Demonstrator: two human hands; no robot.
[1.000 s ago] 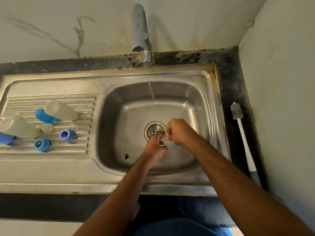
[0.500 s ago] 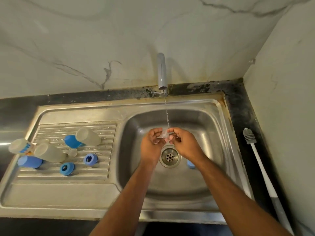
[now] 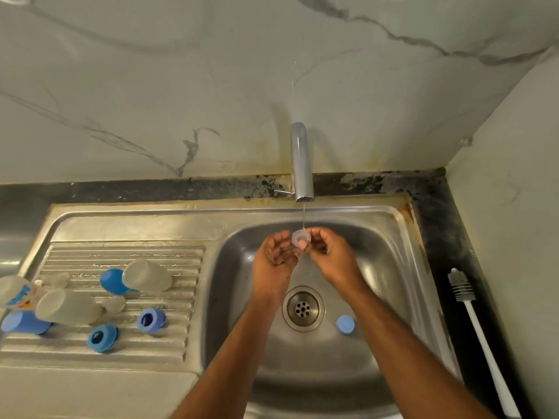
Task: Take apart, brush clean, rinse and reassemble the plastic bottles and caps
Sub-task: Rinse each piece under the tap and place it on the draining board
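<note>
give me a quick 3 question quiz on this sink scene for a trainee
1. True or false: the brush lies inside the basin.
2. What lies in the basin beside the drain? A) blue cap B) bottle C) brush
3. Which hand pinches the clear part under the tap?

Key:
1. False: it lies on the counter right of the sink.
2. A: the blue cap.
3. The right hand; the left hand is cupped beside it, palm up.
</note>
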